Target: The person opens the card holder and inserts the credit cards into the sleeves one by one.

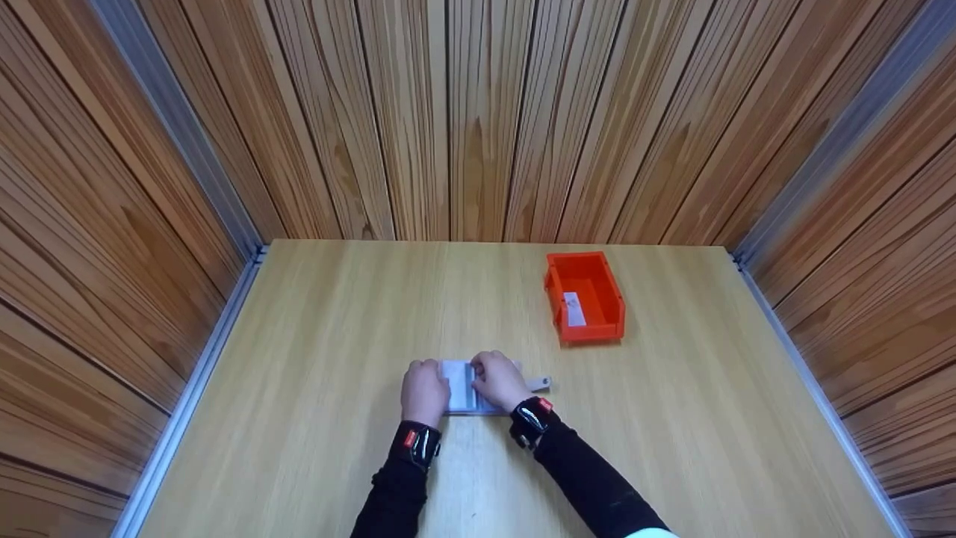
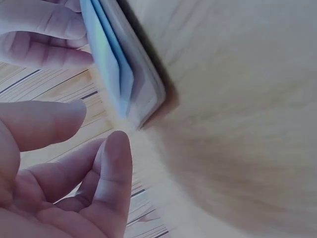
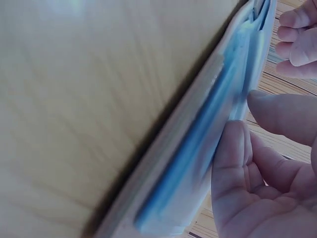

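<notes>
On the table lies a flat, pale blue and grey wallet (image 1: 459,385) with blue inner flaps (image 2: 116,64) standing a little apart. Its short strap (image 1: 539,384), with a dark round snap, sticks out to the right. My right hand (image 1: 499,379) is over the middle of it, thumb and index finger (image 3: 230,144) pinching at the flap's edge. At the wallet's left edge is my left hand (image 1: 426,392). Its thumb and bent fingers (image 2: 116,163) stand apart near the wallet's corner, with nothing between them.
An orange-red plastic bin (image 1: 614,310) with a white label stands farther back, to the right of the hands. Wood-panelled walls (image 1: 478,119) and metal corner rails (image 1: 187,403) enclose the wooden table (image 1: 336,314). Both wrists carry black straps.
</notes>
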`<state>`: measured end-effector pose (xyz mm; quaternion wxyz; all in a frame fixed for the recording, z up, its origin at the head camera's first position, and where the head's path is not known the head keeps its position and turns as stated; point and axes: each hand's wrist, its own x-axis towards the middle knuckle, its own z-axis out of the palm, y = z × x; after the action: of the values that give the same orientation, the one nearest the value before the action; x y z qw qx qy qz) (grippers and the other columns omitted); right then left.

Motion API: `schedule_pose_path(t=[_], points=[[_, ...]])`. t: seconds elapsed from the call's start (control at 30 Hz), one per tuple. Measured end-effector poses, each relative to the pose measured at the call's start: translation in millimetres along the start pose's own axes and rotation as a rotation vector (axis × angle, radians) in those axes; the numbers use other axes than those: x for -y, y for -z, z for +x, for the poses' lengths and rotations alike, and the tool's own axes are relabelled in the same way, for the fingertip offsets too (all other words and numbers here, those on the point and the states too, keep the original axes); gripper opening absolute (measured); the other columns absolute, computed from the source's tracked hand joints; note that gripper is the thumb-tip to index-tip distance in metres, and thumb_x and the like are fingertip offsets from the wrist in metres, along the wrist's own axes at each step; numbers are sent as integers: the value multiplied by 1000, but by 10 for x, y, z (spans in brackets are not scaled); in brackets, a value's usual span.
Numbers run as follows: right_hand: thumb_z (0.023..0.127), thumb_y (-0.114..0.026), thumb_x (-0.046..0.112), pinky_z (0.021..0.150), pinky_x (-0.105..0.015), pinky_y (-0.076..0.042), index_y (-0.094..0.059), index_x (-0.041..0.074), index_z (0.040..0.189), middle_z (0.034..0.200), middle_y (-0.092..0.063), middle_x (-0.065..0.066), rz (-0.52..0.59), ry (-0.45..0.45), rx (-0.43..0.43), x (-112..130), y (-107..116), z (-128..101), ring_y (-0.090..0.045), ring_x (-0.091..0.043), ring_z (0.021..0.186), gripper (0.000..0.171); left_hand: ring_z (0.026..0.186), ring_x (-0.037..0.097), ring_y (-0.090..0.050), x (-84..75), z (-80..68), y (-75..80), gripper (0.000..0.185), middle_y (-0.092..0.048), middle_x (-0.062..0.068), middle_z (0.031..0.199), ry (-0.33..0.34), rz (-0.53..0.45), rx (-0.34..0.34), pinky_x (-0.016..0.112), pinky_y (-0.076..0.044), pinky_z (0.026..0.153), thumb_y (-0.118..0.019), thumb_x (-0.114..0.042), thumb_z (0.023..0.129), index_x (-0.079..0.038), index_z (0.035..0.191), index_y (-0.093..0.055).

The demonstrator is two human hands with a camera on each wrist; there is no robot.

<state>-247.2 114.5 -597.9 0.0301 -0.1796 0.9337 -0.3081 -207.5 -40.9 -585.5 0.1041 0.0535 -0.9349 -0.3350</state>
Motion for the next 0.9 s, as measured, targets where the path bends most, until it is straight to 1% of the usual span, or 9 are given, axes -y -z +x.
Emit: schedule_pose_path(t=[0.1, 0.3, 0.53, 0.77, 0.9], points=[[79, -76, 4, 79, -39, -48, -66, -2, 106, 90, -61, -5, 5, 11, -8, -4, -3, -2, -59, -24, 87, 29, 77, 37, -60, 29, -9, -20, 16, -57, 17, 80, 4, 10, 14, 48, -48, 69, -76, -3, 78, 7, 85, -65], [80, -75, 4, 80, -38, -48, -66, -1, 107, 92, -61, -5, 6, -8, 4, -9, -4, 0, -59, -23, 89, 29, 74, 38, -59, 80, -20, -64, 17, -57, 18, 78, 10, 16, 17, 49, -47, 68, -77, -3, 75, 7, 82, -64], [81, -75, 4, 79, -38, -49, -65, -2, 106, 91, -59, -5, 19, 0, 2, -14, -20, 6, -58, -23, 87, 28, 75, 36, -59, 93, 0, -70, 16, -57, 17, 79, 30, 14, 42, 48, -48, 69, -75, -2, 76, 7, 84, -65], [79, -75, 4, 78, -38, -48, -65, -1, 104, 89, -59, -4, -6, 18, -24, -16, -25, -17, -58, -23, 85, 27, 72, 39, -60, 108, 2, -77, 15, -57, 18, 77, -3, 36, 28, 49, -48, 67, -75, -1, 74, 5, 78, -62], [79, -75, 4, 78, -37, -48, -65, 0, 104, 89, -58, -3, -21, 20, -28, -7, -17, -22, -58, -22, 84, 27, 70, 39, -60, 111, -5, -77, 16, -57, 18, 75, -10, 29, 15, 50, -47, 66, -76, -1, 73, 4, 76, -61]])
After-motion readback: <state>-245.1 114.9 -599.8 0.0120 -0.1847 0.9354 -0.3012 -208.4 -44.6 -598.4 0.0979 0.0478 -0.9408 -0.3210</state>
